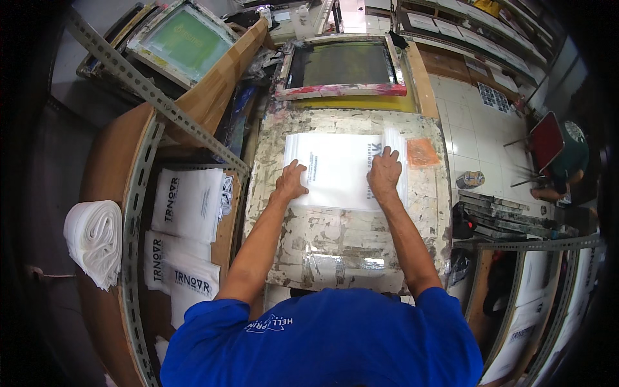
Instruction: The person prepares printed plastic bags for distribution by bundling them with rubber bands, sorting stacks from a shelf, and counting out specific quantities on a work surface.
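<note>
Both hands on wht plastic

At the centre of the frame, a white sheet bears bold dark lettering at its right end, partly covered by the right hand's fingers, and small dark lines toward its left. At lower left, white printed sheets repeat one bold dark word, sideways on two. White lettering stands upside down on the blue shirt. A green screen, upper left, carries faint yellowish lettering; shelved sheets, lower right, show dark print.

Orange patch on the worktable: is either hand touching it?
No: left hand and right hand are on white printed plastic, left of the orange patch.
</note>
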`<state>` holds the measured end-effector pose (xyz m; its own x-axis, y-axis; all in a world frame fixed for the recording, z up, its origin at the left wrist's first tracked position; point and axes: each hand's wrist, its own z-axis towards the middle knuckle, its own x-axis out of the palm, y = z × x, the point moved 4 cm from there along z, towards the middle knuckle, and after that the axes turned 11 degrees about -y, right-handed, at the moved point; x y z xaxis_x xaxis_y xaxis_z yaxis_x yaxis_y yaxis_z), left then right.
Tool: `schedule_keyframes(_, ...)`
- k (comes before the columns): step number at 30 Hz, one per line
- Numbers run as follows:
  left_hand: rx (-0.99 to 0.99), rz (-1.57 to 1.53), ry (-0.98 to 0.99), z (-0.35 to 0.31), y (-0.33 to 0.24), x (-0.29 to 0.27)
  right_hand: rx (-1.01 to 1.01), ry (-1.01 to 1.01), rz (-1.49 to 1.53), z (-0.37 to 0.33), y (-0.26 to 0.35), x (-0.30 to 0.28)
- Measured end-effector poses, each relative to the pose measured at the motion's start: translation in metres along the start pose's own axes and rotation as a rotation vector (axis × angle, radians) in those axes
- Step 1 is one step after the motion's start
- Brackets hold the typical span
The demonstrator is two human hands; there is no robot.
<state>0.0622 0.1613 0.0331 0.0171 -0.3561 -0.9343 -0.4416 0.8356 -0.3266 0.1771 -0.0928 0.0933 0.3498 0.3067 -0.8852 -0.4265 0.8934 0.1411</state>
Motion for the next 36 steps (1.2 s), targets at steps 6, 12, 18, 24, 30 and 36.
schedule_keyframes(6,-0.015,0.131,0.002,0.002,-0.018,-0.01,0.049,0.022,0.057,-0.002,-0.025,-0.003)
schedule_keyframes(12,0.269,0.005,-0.289,-0.002,-0.08,0.013,0.046,-0.094,0.105,-0.006,-0.034,0.003)
schedule_keyframes(18,0.5,-0.176,-0.208,-0.038,-0.144,0.05,0.029,-0.13,0.173,-0.013,-0.034,-0.001)
schedule_keyframes(24,0.446,-0.088,-0.106,-0.049,-0.149,0.055,0.028,-0.085,0.163,-0.018,-0.033,0.004)
schedule_keyframes(30,0.439,-0.087,-0.089,-0.047,-0.145,0.063,0.037,0.013,0.144,-0.014,-0.032,0.002)
schedule_keyframes(36,0.537,-0.282,-0.319,-0.096,-0.14,0.033,0.0,-0.031,0.154,-0.012,-0.032,-0.009)
